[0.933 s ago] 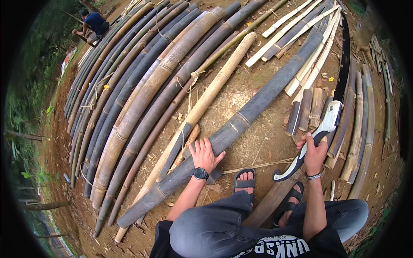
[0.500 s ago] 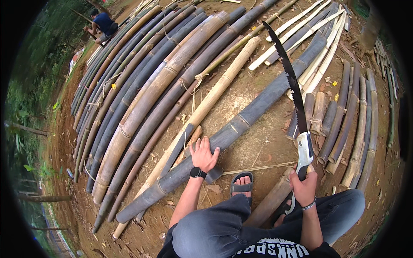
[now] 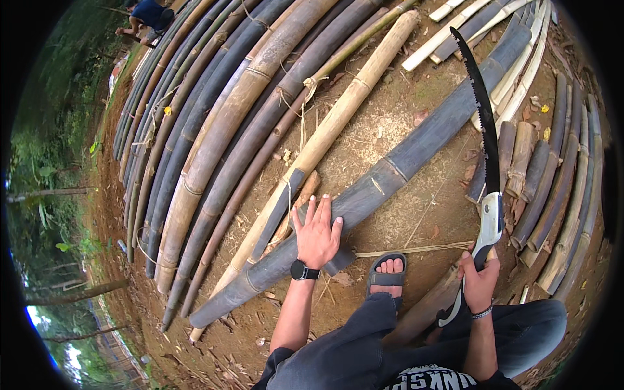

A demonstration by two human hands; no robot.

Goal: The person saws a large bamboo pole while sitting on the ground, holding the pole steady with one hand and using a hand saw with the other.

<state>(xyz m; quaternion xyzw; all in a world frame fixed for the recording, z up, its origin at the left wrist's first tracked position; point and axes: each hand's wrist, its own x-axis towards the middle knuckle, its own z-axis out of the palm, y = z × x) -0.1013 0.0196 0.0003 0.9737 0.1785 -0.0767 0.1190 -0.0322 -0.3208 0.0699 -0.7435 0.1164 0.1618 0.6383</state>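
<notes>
Left hand (image 3: 316, 234) presses dark bamboo pole (image 3: 390, 175); right hand (image 3: 480, 283) grips saw (image 3: 484, 130).

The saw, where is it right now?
In the head view, the saw is on the right, gripped by the right hand, its blade over the dark bamboo pole.

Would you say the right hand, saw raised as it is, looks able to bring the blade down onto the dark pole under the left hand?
Probably yes: the right hand holds the saw above the dark pole, with nothing between them.
</notes>
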